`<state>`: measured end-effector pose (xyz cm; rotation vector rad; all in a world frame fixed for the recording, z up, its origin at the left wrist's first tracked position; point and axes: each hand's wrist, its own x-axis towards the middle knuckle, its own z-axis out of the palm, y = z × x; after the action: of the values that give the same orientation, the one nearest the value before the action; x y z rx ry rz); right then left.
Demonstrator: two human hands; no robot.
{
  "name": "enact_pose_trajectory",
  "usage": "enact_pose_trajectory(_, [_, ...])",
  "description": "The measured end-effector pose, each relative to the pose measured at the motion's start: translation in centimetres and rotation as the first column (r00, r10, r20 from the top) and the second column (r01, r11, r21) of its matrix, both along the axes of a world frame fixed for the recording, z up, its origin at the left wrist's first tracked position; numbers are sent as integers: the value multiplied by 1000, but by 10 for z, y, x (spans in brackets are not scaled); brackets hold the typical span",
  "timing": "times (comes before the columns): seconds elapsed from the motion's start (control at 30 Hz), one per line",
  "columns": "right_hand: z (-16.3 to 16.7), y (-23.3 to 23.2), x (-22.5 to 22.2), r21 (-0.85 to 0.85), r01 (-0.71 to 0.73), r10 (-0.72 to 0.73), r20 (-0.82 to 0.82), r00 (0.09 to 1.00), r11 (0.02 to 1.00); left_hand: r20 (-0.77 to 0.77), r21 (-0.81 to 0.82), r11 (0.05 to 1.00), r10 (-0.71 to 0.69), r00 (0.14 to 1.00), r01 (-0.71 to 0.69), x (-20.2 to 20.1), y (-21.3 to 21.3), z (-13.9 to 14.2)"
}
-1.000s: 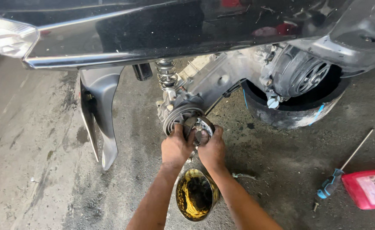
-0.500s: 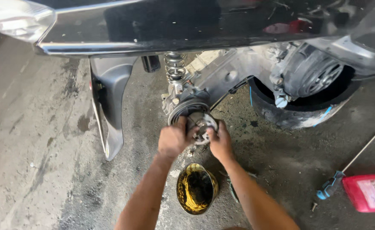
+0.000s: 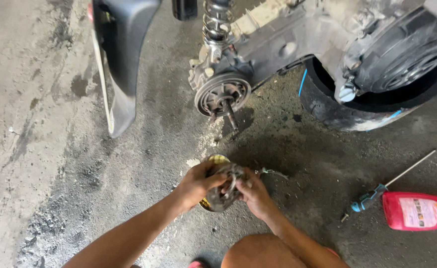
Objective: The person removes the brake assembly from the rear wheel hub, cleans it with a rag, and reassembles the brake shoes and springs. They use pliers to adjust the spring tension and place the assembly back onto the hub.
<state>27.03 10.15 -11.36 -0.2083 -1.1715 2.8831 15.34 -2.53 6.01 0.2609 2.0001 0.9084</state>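
both hands hold a round, grimy metal brake part (image 3: pixel 224 186) low over the concrete floor (image 3: pixel 54 149), just above a small yellow-rimmed can (image 3: pixel 217 160) that peeks out behind it. the left hand (image 3: pixel 196 183) has its grip wrapped around the part's left edge, thumb across the top; the right hand (image 3: pixel 251 193) has its fingers curled into the face of the part, pinching at the shoes or springs there. exactly what the fingertips catch is too blurred to tell

the part is well apart from the bare hub (image 3: pixel 222 94) on the scooter's rear, where a short axle shaft (image 3: pixel 230 113) sticks out with nothing on it. a coil shock spring (image 3: pixel 216 20) stands above the hub, and the tyre (image 3: pixel 347 106) lies off to the right

judging by this, the work in hand is stripping or cleaning the removed piece over the can. the next move would call for a steady left hold while the right works the small fittings loose without letting them spring away

a blue-handled screwdriver (image 3: pixel 377 191) and a red bottle (image 3: pixel 414 211) lie on the floor to the right, out of reach of either hand
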Motion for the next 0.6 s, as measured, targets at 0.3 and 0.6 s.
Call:
enact_pose_trajectory(0.3, [5,61,-116,968,-1,-111,30,993,250,391,517,695,328,860,-500,1,-68,76])
enact_pose_trajectory(0.6, [-10,19,-144,902,159,-76,-206,976,-401,462,613,522,370,806,-592,-4,-88,92])
